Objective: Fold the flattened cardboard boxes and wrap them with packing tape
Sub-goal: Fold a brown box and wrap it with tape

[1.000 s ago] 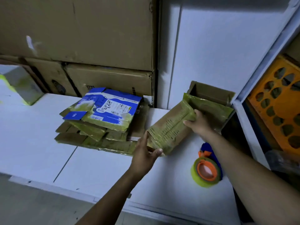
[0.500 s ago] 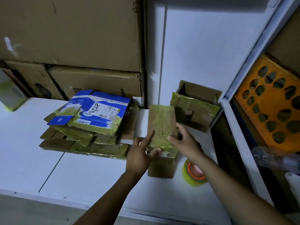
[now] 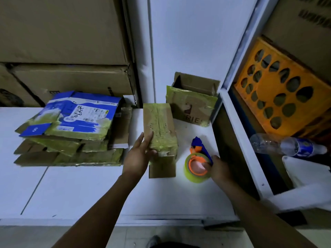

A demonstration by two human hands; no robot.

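Nearest, our right hand (image 3: 219, 169) curls its grip round the tape roll (image 3: 197, 167) on the worktop (image 3: 71, 190); the hand hides part of the roll's blue handle. Our left hand (image 3: 138, 156), grip spread flat, presses on the taped box (image 3: 159, 129). This box lies between the roll and the stack of flattened boxes (image 3: 71, 126). Its long axis runs away from us; its underside is hidden. Behind stands 1 open box (image 3: 193, 102).

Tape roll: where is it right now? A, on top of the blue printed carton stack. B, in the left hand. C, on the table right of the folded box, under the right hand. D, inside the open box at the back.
C: the tape roll sits right of the folded box, with the right hand gripping it.
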